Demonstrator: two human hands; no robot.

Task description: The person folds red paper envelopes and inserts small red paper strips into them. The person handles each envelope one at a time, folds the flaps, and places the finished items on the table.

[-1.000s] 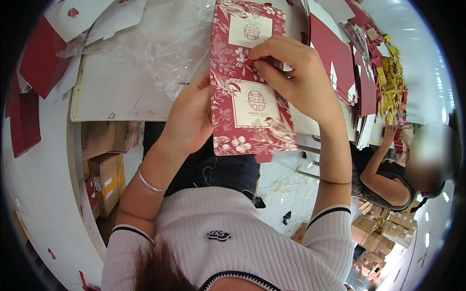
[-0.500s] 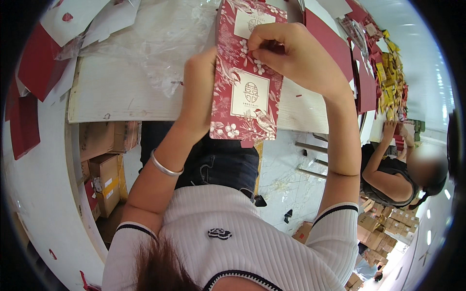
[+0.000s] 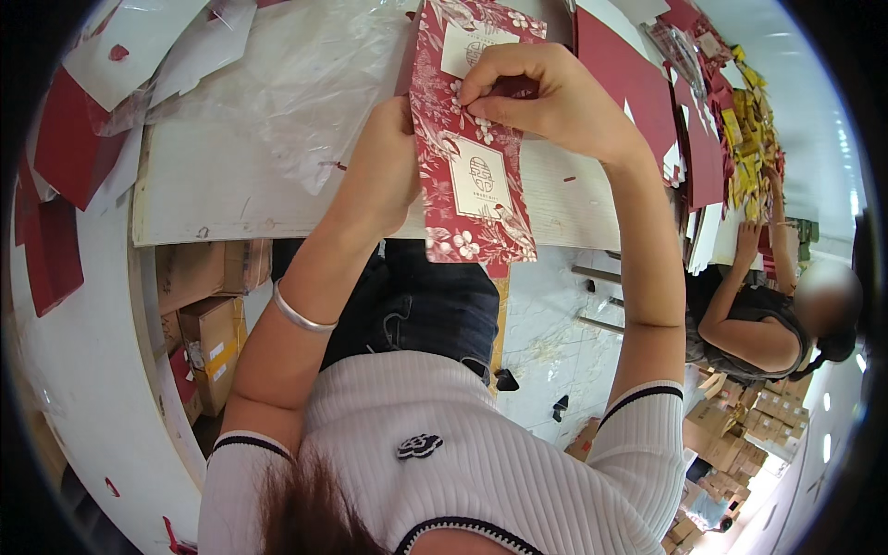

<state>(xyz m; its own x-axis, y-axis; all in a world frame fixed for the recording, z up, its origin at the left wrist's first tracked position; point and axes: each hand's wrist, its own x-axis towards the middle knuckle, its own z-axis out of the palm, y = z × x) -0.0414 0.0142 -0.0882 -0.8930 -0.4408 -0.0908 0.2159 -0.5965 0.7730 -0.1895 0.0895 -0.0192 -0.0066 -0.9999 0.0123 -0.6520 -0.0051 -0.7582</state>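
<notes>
A long strip-shaped piece of red printed card (image 3: 444,199), with cream panels, pale flowers and birds, is held upright over the table's near edge. It bends along its length. Against its left edge is my left hand (image 3: 393,157), with the fingers hidden behind the card. My right hand (image 3: 541,97) reaches across its front from the right, thumb and forefinger pinched together near the middle. What that pinch holds is too small to make out.
Crumpled clear plastic film (image 3: 296,102) lies on the white table (image 3: 231,199). Red and white sheets are stacked at right (image 3: 629,79) and at the far left. Beyond, a co-worker (image 3: 758,324) reaches toward yellow packets (image 3: 745,120). Cardboard boxes (image 3: 208,342) stand beneath the table.
The card's lower end has swung slightly right, and the card now looks bent. My left hand has shifted a little right. The co-worker's one arm has reached farther out.
</notes>
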